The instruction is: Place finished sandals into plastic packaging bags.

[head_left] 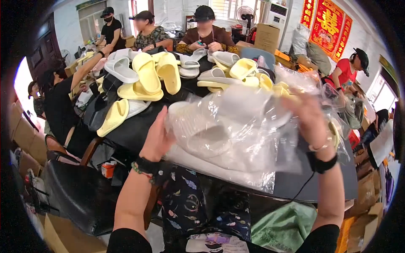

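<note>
A clear plastic bag (253,145) with pale grey-white slippers (206,130) inside is held up in front of me, tilted over the table's near edge. My left hand (157,137) grips the end of the bagged slippers, its thumb up along the side and its other fingers partly hidden. At the bag's other end my right hand (308,120) is smeared by motion; its fingers touch or pass near the loose plastic. Beneath the bag another pale flat piece (211,166) shows along the table edge, partly covered.
Yellow slippers (168,72) and grey slippers (121,69) lie heaped across the black table (130,134). More clear bags (297,80) are at the right. A black chair (80,196) stands at my left, a green sack (287,227) below the table. Several people work around it.
</note>
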`<state>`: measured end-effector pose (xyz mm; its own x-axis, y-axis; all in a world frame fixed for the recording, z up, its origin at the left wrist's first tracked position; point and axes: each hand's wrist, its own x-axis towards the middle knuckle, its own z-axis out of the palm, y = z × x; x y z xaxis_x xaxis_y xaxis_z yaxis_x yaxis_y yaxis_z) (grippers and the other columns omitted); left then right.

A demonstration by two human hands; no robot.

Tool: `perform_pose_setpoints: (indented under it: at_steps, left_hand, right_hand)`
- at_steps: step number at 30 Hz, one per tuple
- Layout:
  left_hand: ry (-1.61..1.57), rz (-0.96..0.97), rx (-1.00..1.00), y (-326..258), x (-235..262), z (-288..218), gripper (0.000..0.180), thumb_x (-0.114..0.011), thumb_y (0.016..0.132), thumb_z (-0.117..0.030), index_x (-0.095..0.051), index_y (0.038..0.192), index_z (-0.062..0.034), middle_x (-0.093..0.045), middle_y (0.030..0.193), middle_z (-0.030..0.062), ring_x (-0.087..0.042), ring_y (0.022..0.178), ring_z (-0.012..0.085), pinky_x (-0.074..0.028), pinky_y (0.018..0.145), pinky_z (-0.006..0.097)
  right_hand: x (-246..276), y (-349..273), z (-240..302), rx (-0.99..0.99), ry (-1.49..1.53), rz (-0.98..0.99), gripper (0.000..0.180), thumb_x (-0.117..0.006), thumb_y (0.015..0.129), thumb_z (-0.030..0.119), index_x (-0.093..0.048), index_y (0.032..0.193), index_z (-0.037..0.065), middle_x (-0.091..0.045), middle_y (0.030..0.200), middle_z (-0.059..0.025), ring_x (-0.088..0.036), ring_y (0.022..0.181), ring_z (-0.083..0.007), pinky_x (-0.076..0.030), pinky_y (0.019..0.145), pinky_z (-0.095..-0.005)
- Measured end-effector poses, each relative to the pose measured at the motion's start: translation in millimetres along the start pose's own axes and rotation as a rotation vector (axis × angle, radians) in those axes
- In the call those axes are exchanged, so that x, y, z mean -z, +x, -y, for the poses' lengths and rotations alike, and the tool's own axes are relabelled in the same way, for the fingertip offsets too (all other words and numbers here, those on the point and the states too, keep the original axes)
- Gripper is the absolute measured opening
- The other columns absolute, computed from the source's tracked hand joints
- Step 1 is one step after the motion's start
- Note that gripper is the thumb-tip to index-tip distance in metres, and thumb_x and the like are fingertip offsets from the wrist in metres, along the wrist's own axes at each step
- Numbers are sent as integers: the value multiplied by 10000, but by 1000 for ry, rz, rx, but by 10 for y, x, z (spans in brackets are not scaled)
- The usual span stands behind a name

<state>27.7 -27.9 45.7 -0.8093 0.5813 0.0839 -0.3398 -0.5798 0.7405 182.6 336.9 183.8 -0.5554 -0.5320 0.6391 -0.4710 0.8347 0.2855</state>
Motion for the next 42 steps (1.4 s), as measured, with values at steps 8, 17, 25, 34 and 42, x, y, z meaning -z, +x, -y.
perform_pose_setpoints:
  at_steps: [8,17,25,34,42]
  left_hand:
    - [597,-463,18,-247,702,207,629,-622,909,-215,-333,1435,-29,-388,1428,179,-442,1264,343,-354,1072,452]
    - [1755,327,-634,-328,-727,358,512,-782,712,-266,-620,1137,-33,-574,1175,164,-503,1151,368,-386,989,477]
    - [1956,885,-725,-302,-1209,1212,575,-749,707,-331,-582,1156,-13,-589,991,111,-549,983,265,-413,837,377]
    - [1955,953,-900,-167,-1119,1429,316,-581,753,-137,-607,1033,8,-583,903,72,-568,860,203,-436,694,297]
    - [1851,1152,-700,-62,-895,1824,372,-547,796,-92,-558,1145,38,-606,959,134,-637,837,263,-538,737,348]
  right_hand:
    - [-1525,-1255,-154,-103,63,582,412,-573,766,8,-665,1139,157,-668,1159,-94,-564,1194,-251,-406,1023,-389]
    - [-1545,-1131,-305,-1081,441,378,303,-666,840,179,-634,1092,15,-685,984,-161,-659,925,-314,-523,811,-380]
    - [-1894,-1158,-431,-1101,540,616,420,-779,750,296,-654,993,-22,-693,883,-162,-682,802,-284,-544,724,-346]
    - [-1890,-1044,-606,-983,451,276,229,-753,743,102,-653,938,36,-681,788,-123,-680,763,-274,-532,702,-366]
    - [-2093,-1187,-605,-1000,226,347,213,-694,805,119,-641,1006,72,-693,850,-131,-676,855,-332,-533,768,-435]
